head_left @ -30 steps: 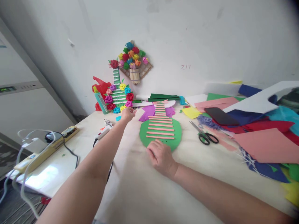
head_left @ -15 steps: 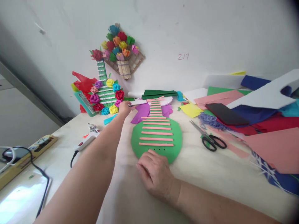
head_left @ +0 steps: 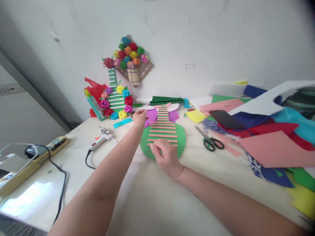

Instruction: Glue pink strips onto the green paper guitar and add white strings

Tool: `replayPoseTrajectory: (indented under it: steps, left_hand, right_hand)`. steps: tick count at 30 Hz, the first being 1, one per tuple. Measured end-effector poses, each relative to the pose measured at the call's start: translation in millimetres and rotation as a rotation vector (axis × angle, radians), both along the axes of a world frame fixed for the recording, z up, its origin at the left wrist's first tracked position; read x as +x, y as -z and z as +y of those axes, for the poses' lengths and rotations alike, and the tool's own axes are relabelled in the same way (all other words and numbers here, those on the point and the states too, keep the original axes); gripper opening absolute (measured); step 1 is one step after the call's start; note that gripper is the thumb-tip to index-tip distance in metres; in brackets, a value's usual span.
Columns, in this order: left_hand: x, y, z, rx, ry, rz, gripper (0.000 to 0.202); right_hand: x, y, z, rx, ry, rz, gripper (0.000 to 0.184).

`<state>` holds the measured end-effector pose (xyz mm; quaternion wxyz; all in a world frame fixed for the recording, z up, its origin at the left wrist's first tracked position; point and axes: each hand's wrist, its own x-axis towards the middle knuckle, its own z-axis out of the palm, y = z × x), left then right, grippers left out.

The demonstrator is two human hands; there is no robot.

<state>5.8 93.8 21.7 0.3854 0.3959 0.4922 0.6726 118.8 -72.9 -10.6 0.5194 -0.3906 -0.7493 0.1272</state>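
Note:
A green vase-shaped paper cut-out point(head_left: 182, 137) with several pink strips glued across it lies flat on the table. My right hand point(head_left: 165, 156) rests on its near edge, fingers spread and flat over the lowest strips. My left hand point(head_left: 139, 117) is stretched out to the cut-out's upper left, beside a purple paper piece point(head_left: 151, 115). Its fingers are pinched together; whatever is in them is too small to make out.
A glue gun point(head_left: 99, 139) with its cord lies to the left, a power strip point(head_left: 36, 157) farther left. Scissors point(head_left: 209, 141) and a dark phone point(head_left: 226, 119) lie to the right among heaped coloured sheets point(head_left: 273, 152). Finished paper-flower crafts point(head_left: 116, 101) lean against the wall.
My left hand has drawn back a little from the crafts at the wall toward the purple paper. My right hand slid up from the table onto the green cut-out's lower strips.

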Motion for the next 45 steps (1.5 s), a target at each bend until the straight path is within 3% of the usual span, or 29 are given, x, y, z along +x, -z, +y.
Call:
replayPoseTrajectory:
  steps: [3,7,11,17,22,25,30,33,39,45]
  left_hand:
    - [18,-3.2,-30,0.045,0.145,-0.172,0.014]
    - [31,-3.7,-68,0.049,0.309,-0.285,0.016]
    - [36,4.2,-100,0.036,0.404,-0.307,0.018]
    - [43,15.5,-131,-0.049,0.367,-0.297,0.028]
    - [46,19.0,-147,-0.135,0.245,-0.216,0.029]
    - [50,20.5,-156,-0.187,0.246,-0.182,0.027]
    - [56,23.9,-164,-0.218,0.399,-0.313,0.028]
    - [56,26.0,-164,-0.200,0.508,-0.345,0.027]
    - [51,24.3,-164,-0.079,0.639,-0.182,0.035]
    - [49,26.2,-162,0.014,0.603,0.023,0.032]
  right_hand:
    - [7,-6.8,9,-0.079,0.084,0.043,0.031]
    - [19,-10.1,22,-0.126,0.246,0.140,0.023]
    - [28,-6.9,29,-0.053,0.203,0.181,0.022]
    - [32,2.6,27,-0.052,0.041,0.180,0.020]
    - [37,11.2,22,-0.145,-0.082,0.279,0.019]
    - [41,12.7,17,-0.176,-0.058,0.358,0.015]
    - [53,5.5,6,-0.185,0.011,0.371,0.013]
    - [61,0.0,3,-0.315,0.023,0.454,0.017]
    - [63,-3.6,3,-0.476,0.033,0.619,0.029]
    - [67,-1.6,2,-0.548,0.033,0.671,0.035]
